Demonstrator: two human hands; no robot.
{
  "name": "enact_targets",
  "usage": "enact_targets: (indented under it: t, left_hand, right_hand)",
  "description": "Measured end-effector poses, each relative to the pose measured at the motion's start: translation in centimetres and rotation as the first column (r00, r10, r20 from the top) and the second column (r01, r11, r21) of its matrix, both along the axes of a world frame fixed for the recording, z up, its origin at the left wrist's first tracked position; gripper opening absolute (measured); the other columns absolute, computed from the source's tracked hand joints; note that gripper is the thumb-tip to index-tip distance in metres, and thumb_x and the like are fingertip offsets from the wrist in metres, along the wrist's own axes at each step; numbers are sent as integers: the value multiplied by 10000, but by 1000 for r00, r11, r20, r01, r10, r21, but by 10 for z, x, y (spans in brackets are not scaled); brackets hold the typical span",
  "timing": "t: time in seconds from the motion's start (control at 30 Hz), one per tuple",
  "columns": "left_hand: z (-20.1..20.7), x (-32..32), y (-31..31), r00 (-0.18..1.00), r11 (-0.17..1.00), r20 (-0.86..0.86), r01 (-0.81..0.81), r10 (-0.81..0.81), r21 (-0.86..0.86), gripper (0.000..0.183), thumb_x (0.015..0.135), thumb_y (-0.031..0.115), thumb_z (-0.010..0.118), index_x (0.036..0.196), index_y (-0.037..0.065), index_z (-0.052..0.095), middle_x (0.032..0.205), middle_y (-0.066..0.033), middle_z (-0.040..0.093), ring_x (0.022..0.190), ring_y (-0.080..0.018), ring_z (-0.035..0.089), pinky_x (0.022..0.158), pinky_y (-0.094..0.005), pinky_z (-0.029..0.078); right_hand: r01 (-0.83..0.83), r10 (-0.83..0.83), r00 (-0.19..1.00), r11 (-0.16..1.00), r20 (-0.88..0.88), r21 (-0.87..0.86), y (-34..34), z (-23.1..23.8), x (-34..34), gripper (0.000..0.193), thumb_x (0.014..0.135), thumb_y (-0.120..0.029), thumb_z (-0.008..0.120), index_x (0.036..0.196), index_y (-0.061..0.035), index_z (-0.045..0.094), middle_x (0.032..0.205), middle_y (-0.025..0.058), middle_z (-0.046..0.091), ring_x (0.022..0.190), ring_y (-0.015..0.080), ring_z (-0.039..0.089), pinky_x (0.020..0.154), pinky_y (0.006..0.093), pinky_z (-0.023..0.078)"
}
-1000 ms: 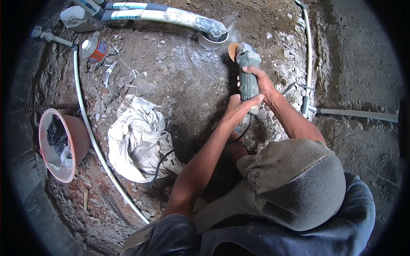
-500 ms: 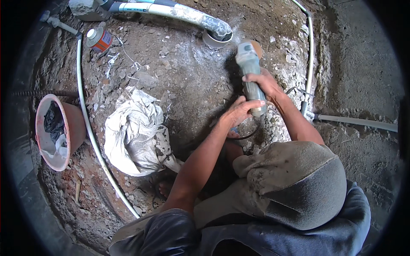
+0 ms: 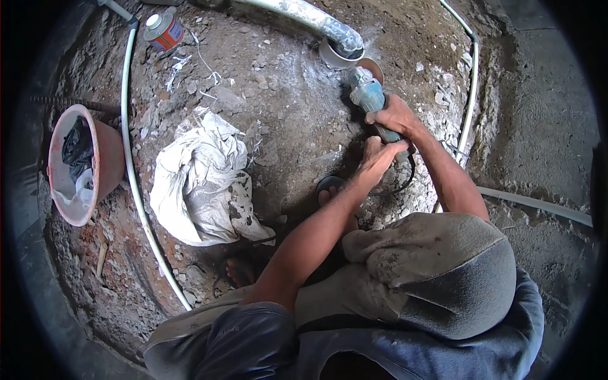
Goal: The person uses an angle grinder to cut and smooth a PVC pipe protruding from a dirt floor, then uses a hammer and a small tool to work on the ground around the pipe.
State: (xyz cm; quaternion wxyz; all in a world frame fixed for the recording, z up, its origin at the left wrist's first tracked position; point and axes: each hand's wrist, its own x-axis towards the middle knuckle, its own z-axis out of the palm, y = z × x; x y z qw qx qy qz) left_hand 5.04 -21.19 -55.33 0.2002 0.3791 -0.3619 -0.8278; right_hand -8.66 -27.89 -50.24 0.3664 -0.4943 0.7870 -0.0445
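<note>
A dusty teal angle grinder [image 3: 367,95] is held in both hands above the soil. My right hand [image 3: 397,118] wraps round its body just behind the head. My left hand [image 3: 380,157] is closed on the rear end, where a dark cord [image 3: 413,177] trails off. The brownish disc [image 3: 372,68] sits at the grinder's far end, close to the lower right of a white pipe collar [image 3: 341,58]. A thick, dust-smeared pale pipe [image 3: 297,14] bends down into that collar. From this angle I cannot tell whether the disc touches it.
A crumpled white sack [image 3: 202,183] lies left of my legs. Beyond it stands a reddish bucket [image 3: 111,161] holding dark and clear plastic. An orange-labelled can [image 3: 163,33] stands at the far left. Thin pale pipes [image 3: 130,126] run along both sides; concrete [image 3: 544,114] lies right.
The grinder has tilted, with its head and disc now closer to the pipe collar. Both hands still grip it. The whole view has shifted slightly.
</note>
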Motion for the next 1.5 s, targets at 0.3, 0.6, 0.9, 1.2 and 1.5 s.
enact_targets:
  t: [0.3, 0.6, 0.9, 1.2, 1.5]
  left_hand:
    - [18, 5, -8, 999, 1000, -38, -9, 8, -20, 490, 872, 490, 725, 929, 3, 740, 797, -81, 664, 763, -186, 589, 699, -365, 440]
    - [-38, 3, 8, 948, 778, -305, -263, 97, -570, 291, 1034, 193, 551, 1293, 193, 682, 870, -137, 615, 804, -281, 564, 744, -386, 445]
    - [-22, -5, 4, 977, 914, -206, -135, 58, -382, 351, 1025, 384, 544, 1154, 124, 741, 777, -108, 596, 714, -217, 546, 671, -380, 427]
    - [-2, 0, -9, 975, 957, -195, -152, 105, -246, 455, 943, 480, 635, 978, 45, 760, 691, -68, 604, 648, -156, 524, 608, -376, 397]
    - [5, -2, -11, 972, 987, -206, -133, 112, -94, 491, 885, 477, 693, 846, -11, 725, 687, -24, 601, 650, -125, 505, 600, -354, 389]
  right_hand:
    - [-44, 46, 998, 999, -53, 31, -8, -11, -12, 650, 680, -410, 824, 1118, 64, 745, 1032, 254, 767, 984, 384, 746, 893, 463, 555]
    - [-114, 116, 992, 993, -55, 37, -21, -5, 8, 614, 675, -349, 813, 1122, 56, 701, 946, 167, 749, 856, 270, 697, 831, 429, 548]
    - [-87, 93, 993, 993, -78, 82, -20, -6, -5, 641, 681, -339, 813, 1190, 29, 687, 1008, 176, 755, 904, 286, 699, 873, 435, 543]
    - [-74, 83, 992, 993, -97, 92, -26, 13, 8, 584, 684, -376, 827, 1066, 58, 751, 964, 210, 766, 912, 327, 732, 853, 442, 546]
    - [-72, 73, 993, 997, -92, 22, -23, -7, -9, 570, 658, -385, 830, 980, 77, 743, 833, 146, 736, 757, 259, 691, 742, 441, 543]
